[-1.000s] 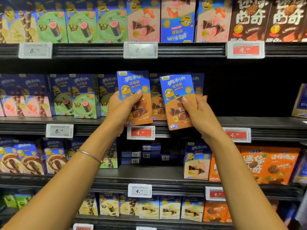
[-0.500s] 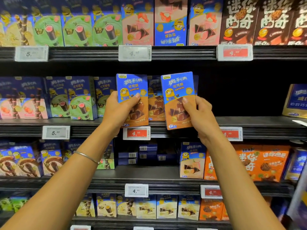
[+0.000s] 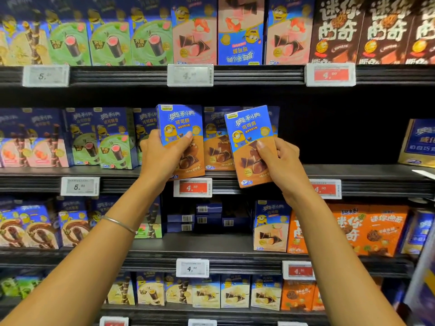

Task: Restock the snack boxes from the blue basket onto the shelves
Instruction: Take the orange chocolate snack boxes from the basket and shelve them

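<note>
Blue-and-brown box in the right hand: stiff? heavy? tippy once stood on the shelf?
Probably stiff: the box keeps flat faces and crisp edges, pinched by the right hand. Likely light for its size: one hand holds it tilted by its lower half. Tall and thin, so it may tip if pushed high, though a matching box stands upright on the shelf.

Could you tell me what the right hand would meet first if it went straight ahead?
Probably the shelved box just behind the held box, which the right hand grips; depth is unclear.
</note>
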Demonstrator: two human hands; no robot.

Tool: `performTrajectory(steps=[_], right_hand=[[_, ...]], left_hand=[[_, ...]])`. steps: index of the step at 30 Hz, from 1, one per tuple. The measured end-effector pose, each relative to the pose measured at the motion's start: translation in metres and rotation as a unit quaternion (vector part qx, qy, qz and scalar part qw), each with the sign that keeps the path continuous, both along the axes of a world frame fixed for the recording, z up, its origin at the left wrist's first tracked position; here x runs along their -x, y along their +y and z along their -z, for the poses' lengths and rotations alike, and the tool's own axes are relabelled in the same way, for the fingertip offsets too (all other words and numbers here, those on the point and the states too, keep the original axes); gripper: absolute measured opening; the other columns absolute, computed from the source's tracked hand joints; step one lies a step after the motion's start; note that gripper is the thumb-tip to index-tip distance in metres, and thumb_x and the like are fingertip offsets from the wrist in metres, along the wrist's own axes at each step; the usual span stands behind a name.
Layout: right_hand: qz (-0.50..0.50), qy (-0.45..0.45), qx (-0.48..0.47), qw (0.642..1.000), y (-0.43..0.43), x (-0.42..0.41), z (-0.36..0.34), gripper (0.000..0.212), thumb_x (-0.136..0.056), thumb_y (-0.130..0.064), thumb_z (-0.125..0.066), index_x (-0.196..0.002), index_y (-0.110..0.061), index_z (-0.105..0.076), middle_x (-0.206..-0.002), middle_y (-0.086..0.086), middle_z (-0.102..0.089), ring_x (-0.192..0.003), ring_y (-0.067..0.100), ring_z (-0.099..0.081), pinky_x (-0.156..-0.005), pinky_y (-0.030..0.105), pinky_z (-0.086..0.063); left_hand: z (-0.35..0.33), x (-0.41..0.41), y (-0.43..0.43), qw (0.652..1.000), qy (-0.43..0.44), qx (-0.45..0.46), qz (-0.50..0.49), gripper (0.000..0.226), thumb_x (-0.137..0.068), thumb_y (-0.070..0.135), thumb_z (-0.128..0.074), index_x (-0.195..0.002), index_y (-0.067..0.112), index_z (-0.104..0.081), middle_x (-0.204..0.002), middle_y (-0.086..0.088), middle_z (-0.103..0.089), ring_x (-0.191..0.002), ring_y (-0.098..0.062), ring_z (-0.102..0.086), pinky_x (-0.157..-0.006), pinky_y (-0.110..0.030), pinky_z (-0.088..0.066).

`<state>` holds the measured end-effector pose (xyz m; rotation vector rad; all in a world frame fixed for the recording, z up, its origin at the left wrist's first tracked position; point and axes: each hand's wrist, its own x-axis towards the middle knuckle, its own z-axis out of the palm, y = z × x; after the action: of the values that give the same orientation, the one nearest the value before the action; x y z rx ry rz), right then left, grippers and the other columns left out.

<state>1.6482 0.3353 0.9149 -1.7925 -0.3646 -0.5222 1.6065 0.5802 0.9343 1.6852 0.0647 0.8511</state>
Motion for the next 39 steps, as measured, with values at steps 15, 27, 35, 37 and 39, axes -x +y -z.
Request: performTrajectory(steps=[15,27,35,37,39], right_hand=[[0.017,-0.023,-0.076,0.997,-0.004,0.005,0.001,0.04,-0.102,-0.046,-0.053,-0.138,-0.028,-0.053,-0.138,0.002,-0.04,-0.116,0.018,-0.063,-0.075,0.018,-0.057],[0.039,-0.06,-0.104,0.992,0.002,0.007,0.001,0.041,-0.102,-0.037,-0.057,-0.141,-0.026,-0.048,-0.135,0.002,-0.036,-0.122,0.014,-0.055,-0.066,0.009,-0.052],[0.044,-0.058,-0.108,0.991,-0.002,0.01,0.004,0.039,-0.103,-0.038,-0.056,-0.14,-0.027,-0.05,-0.137,0.003,-0.038,-0.119,0.015,-0.058,-0.064,0.005,-0.052],[0.05,-0.061,-0.105,0.991,-0.002,0.011,0.002,0.039,-0.103,-0.037,-0.056,-0.14,-0.025,-0.05,-0.137,0.004,-0.038,-0.119,0.015,-0.058,-0.068,0.009,-0.054],[0.062,-0.068,-0.099,0.991,-0.001,0.011,0.0,0.041,-0.103,-0.036,-0.057,-0.141,-0.022,-0.051,-0.137,0.005,-0.039,-0.12,0.016,-0.058,-0.08,0.019,-0.057]], left_hand=[[0.001,0.001,0.01,1.0,0.001,0.005,0.017,0.059,-0.087,0.047,-0.074,-0.131,0.012,-0.056,-0.14,-0.013,-0.059,-0.125,-0.029,-0.065,-0.103,-0.05,-0.057],[0.014,-0.011,-0.011,0.994,-0.091,-0.026,0.052,0.045,-0.096,0.021,-0.078,-0.128,0.017,-0.046,-0.119,-0.001,-0.07,-0.098,-0.007,-0.073,-0.077,-0.021,-0.061],[0.022,-0.018,-0.013,0.995,-0.061,-0.075,-0.023,0.052,-0.091,0.046,-0.081,-0.131,0.02,-0.059,-0.138,-0.013,-0.052,-0.127,-0.03,-0.059,-0.104,-0.05,-0.056],[0.022,-0.019,-0.013,0.993,-0.055,-0.089,-0.056,0.053,-0.09,0.048,-0.08,-0.132,0.021,-0.063,-0.134,-0.01,-0.045,-0.131,-0.029,-0.052,-0.107,-0.05,-0.052],[0.023,-0.021,-0.014,0.991,-0.051,-0.099,-0.078,0.053,-0.091,0.048,-0.078,-0.135,0.022,-0.064,-0.13,-0.008,-0.045,-0.131,-0.025,-0.045,-0.109,-0.049,-0.049]])
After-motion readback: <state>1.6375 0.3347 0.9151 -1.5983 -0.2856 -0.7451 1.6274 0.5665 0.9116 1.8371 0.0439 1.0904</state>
